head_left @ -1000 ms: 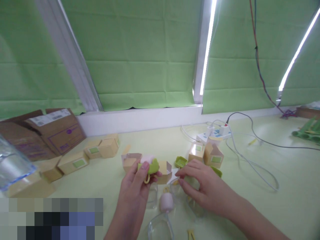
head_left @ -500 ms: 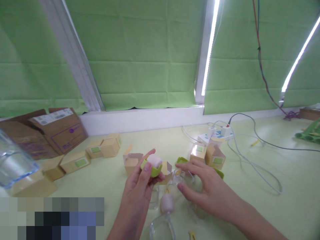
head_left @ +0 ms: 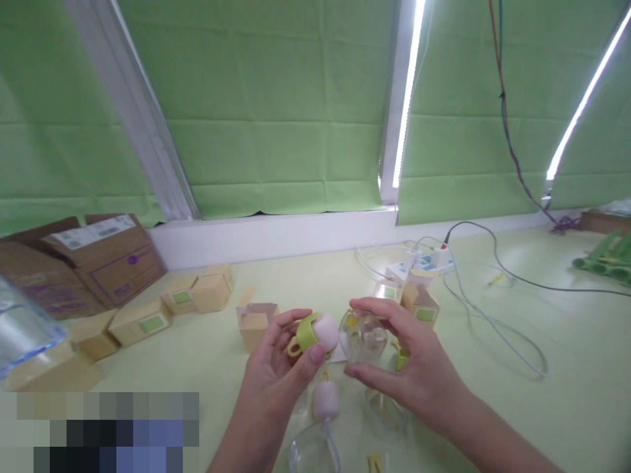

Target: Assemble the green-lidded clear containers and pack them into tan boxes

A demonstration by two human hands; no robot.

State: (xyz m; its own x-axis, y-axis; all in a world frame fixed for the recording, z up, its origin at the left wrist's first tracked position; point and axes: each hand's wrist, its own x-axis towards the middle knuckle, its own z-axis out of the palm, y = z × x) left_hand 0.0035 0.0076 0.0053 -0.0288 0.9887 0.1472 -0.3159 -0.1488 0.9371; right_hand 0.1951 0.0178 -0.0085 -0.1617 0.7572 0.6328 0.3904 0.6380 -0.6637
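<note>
My left hand (head_left: 279,381) holds a small green cap with a pale pink puff (head_left: 315,332) set in it, lifted over the table. My right hand (head_left: 409,371) grips a clear plastic dome piece (head_left: 362,336) right beside the pink puff, their ends almost touching. Below the hands another pink puff (head_left: 326,399) lies on the table by a clear plastic piece (head_left: 310,453). An open tan box (head_left: 256,322) stands just behind my left hand.
Several small tan boxes with green labels (head_left: 142,323) sit at the left, with brown cartons (head_left: 93,259) behind them. More small boxes (head_left: 419,303), a white power strip (head_left: 419,263) and loose cables (head_left: 497,322) lie at the right. A clear container (head_left: 22,325) is at the far left.
My right hand has picked the clear dome piece up off the table and raised it to the green cap. My left hand has turned the cap so the pink puff faces right.
</note>
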